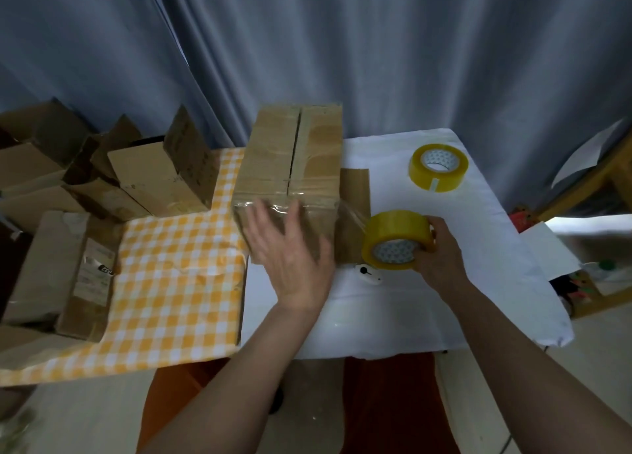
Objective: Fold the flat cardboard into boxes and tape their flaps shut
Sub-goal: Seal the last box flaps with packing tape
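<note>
The box [290,166] ran lengthwise away from the flat, open left hand [294,262]; beside it, the right hand [441,251] gripped a tape roll [396,239] over white cloth [410,299], grey curtain [376,43] beyond.

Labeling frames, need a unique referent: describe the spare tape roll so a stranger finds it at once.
Start at the white cloth on the right half of the table. The spare tape roll lies flat near its far edge, alone. Unlike the other tape roll, which the right hand holds beside the box, nothing touches it.
</note>
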Demonstrator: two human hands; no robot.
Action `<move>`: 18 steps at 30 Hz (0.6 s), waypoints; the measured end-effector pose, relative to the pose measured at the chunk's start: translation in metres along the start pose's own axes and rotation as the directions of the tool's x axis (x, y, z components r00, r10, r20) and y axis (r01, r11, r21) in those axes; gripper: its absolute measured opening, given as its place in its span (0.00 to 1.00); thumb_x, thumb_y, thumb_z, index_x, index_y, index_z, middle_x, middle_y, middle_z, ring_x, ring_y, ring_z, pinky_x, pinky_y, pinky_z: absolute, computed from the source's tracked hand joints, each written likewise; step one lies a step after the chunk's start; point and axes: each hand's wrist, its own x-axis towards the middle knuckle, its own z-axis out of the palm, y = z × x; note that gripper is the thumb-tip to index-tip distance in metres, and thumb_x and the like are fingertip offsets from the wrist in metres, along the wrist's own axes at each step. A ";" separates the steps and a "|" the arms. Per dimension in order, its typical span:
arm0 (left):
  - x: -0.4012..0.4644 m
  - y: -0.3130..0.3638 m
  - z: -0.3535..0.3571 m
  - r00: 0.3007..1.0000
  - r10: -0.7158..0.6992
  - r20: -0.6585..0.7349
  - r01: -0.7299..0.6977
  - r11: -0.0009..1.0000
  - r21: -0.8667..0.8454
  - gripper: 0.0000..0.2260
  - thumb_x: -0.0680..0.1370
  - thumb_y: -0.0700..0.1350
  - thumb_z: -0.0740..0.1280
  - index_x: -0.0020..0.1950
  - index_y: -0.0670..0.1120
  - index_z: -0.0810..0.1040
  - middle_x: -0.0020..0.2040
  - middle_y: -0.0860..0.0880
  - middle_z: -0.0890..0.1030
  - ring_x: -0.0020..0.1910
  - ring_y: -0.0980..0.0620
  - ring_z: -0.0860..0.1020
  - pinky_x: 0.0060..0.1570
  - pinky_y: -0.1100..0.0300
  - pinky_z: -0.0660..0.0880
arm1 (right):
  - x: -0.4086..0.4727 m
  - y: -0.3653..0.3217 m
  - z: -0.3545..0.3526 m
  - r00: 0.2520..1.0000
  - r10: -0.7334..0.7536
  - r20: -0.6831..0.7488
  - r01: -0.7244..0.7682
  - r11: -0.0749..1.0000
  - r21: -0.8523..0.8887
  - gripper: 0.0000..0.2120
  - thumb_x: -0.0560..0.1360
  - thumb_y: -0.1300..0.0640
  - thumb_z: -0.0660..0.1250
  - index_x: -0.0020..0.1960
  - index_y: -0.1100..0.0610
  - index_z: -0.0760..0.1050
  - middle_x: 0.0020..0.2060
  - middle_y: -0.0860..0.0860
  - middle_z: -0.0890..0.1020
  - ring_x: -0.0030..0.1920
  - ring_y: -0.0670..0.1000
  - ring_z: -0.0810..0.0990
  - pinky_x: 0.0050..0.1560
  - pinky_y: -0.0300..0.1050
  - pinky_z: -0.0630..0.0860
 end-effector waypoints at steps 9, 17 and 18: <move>0.072 0.013 0.028 0.862 -0.072 0.503 -0.260 0.788 0.558 0.32 0.77 0.66 0.53 0.78 0.53 0.54 0.73 0.35 0.63 0.73 0.35 0.58 0.73 0.39 0.43 | -0.017 -0.006 0.015 0.993 0.015 0.118 -0.017 1.000 0.010 0.19 0.68 0.68 0.67 0.53 0.53 0.66 0.43 0.52 0.74 0.46 0.62 0.78 0.43 0.63 0.79; 0.097 -0.033 0.009 0.725 0.228 0.650 -0.455 0.867 0.202 0.27 0.79 0.53 0.61 0.77 0.58 0.56 0.78 0.49 0.57 0.77 0.48 0.54 0.75 0.47 0.45 | -0.039 -0.023 0.030 0.983 -0.052 0.178 0.050 0.999 0.020 0.18 0.68 0.66 0.69 0.54 0.54 0.69 0.40 0.50 0.73 0.44 0.55 0.75 0.39 0.46 0.72; 0.102 -0.038 0.007 0.707 0.251 0.662 -0.481 0.856 0.189 0.27 0.79 0.52 0.60 0.77 0.59 0.56 0.78 0.51 0.57 0.77 0.48 0.53 0.75 0.46 0.45 | -0.042 -0.027 0.036 0.980 -0.051 0.192 0.046 0.998 0.032 0.19 0.68 0.66 0.69 0.56 0.55 0.69 0.42 0.50 0.74 0.44 0.54 0.75 0.40 0.45 0.71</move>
